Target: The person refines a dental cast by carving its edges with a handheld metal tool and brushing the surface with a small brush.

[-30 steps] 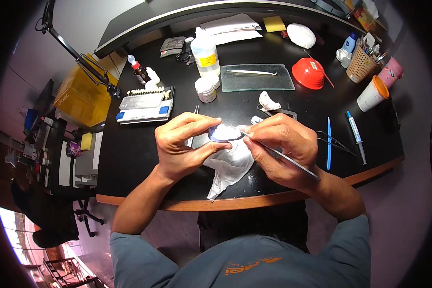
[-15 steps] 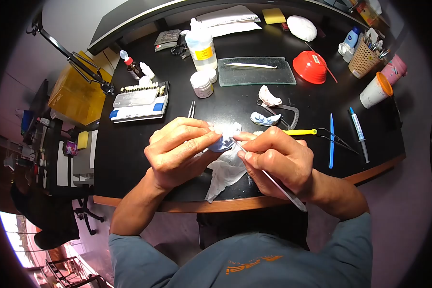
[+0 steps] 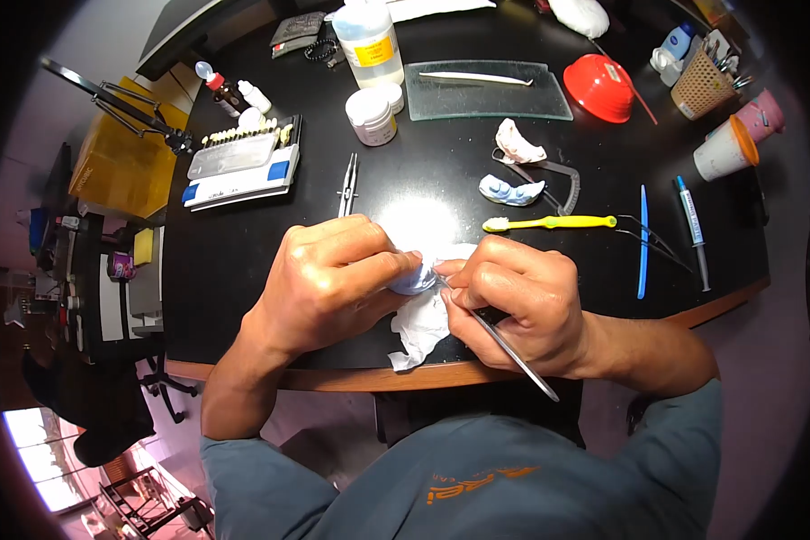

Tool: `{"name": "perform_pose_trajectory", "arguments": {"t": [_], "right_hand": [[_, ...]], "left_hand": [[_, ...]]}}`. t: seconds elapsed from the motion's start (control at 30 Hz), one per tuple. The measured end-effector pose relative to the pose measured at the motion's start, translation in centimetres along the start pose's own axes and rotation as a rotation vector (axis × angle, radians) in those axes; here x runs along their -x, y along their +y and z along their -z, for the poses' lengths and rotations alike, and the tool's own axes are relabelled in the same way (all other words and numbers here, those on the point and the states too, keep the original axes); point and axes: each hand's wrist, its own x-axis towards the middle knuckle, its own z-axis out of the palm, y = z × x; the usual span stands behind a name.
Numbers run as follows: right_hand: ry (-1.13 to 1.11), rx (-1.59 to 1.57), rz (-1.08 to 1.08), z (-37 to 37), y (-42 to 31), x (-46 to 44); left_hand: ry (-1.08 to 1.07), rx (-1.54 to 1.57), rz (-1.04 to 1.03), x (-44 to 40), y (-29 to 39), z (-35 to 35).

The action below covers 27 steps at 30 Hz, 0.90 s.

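Observation:
My left hand (image 3: 328, 283) is wrapped round a pale blue and white moulded piece (image 3: 412, 281), whose far side is hidden by the fingers. In my right hand (image 3: 522, 301) a thin metal tool (image 3: 510, 353) is pinched like a pen, its tip at the piece. Beneath both hands lies a crumpled white tissue (image 3: 418, 331). Beyond my right hand are a yellow toothbrush (image 3: 562, 221), a blue and white dental model (image 3: 511, 191) and a pinkish-white model (image 3: 518, 142) by a metal gauge (image 3: 569, 184). Tweezers (image 3: 348, 186) lie beyond my left hand.
A shade guide case (image 3: 243, 175), white jar (image 3: 371, 117), large bottle (image 3: 367, 45) and glass slab (image 3: 486, 103) stand or lie farther back. To the right are a red bowl (image 3: 600, 88), cup (image 3: 724, 150), blue stick (image 3: 643, 243) and syringe (image 3: 693, 232).
The view has tilted down and nearer the desk. My left hand has turned, its back now more upward over the piece. The toothbrush and blue-white model, earlier largely covered, now show fully.

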Motion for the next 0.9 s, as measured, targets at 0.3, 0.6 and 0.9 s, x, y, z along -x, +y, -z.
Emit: {"name": "perform_pose_trajectory", "arguments": {"t": [0.3,0.6,0.9], "right_hand": [[-0.047,-0.061,-0.086,0.0,0.6,0.4],[-0.066,-0.137,-0.111,0.2,1.0,0.2],[-0.073,-0.169,-0.121,0.0,1.3,0.1]], "left_hand": [[-0.116,0.005,0.069,-0.3,-0.4,0.6],[-0.029,0.017,0.044,-0.6,-0.1,-0.1],[-0.033,0.022,0.035,-0.6,-0.1,-0.1]]}}
